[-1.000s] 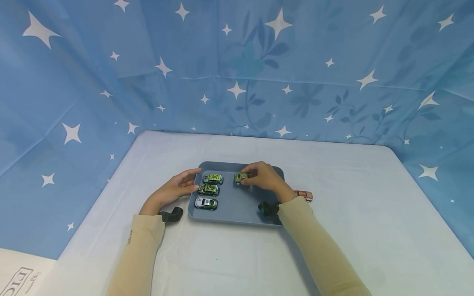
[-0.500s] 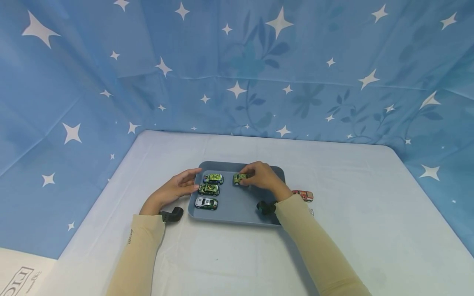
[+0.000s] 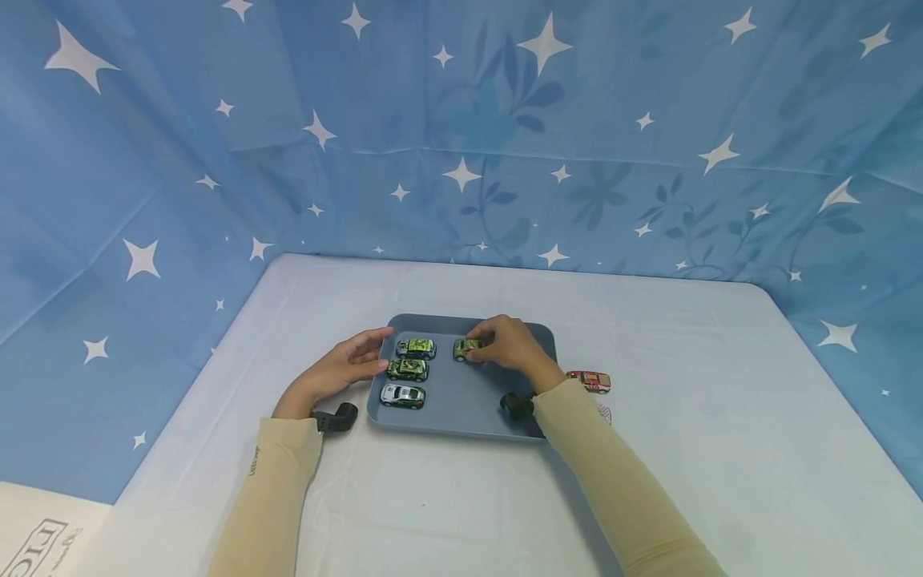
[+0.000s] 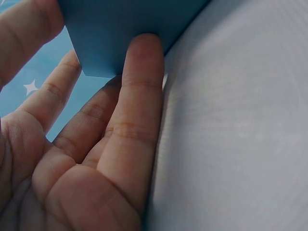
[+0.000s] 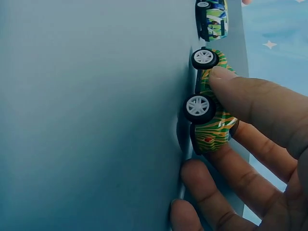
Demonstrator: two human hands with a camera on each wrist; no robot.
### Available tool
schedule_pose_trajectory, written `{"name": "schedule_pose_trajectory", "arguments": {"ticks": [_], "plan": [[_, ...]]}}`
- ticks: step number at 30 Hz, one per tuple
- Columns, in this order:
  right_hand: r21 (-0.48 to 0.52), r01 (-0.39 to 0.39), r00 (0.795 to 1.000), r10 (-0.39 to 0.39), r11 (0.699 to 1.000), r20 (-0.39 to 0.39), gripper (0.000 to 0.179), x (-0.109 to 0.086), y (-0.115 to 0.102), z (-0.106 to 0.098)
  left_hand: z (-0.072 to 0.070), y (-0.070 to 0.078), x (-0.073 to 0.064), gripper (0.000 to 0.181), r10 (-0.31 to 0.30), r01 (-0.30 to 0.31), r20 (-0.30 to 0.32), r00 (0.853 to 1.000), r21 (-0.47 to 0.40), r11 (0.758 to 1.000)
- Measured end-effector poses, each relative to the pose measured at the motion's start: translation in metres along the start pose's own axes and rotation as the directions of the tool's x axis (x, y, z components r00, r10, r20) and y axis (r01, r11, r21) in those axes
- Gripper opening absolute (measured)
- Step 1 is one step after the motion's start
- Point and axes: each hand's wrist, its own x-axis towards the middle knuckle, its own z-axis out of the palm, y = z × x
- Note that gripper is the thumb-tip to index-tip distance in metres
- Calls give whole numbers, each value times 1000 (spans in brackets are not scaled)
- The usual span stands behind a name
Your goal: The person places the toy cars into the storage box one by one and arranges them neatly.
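Observation:
My right hand [image 3: 512, 344] pinches a green-and-orange striped toy car [image 5: 214, 134] between thumb and fingers, at the upper middle of a grey-blue tray [image 3: 461, 405]. The car's wheels are down at the tray floor in the right wrist view. Along the tray's left side stand a yellow-green toy car [image 3: 416, 348], a dark green camouflage toy car [image 3: 408, 369] and a white toy car [image 3: 402, 396]. Beside the left rim is my left hand [image 3: 339, 370], its fingers fairly straight. One fingertip touches the outside of the tray wall [image 4: 101, 38] in the left wrist view.
Right of the tray, a red toy car [image 3: 593, 381] lies on the white tablecloth [image 3: 707, 401]. Below it shows part of a white patterned thing [image 3: 604, 413], mostly covered by my right sleeve. A blue star-printed curtain [image 3: 404, 96] hangs behind the table.
The right forearm has shifted slightly left, uncovering more of the red car and part of the white patterned thing. The pinched car and the left hand hold nearly still.

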Motion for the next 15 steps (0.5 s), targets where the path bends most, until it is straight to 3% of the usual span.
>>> {"name": "schedule_pose_trajectory", "arguments": {"ticks": [15], "plan": [[-24,-14,1000,14,1000,-8,31,-1,-1,0,1,1,0,73,-6,6,-6,1000,9,1000]]}}
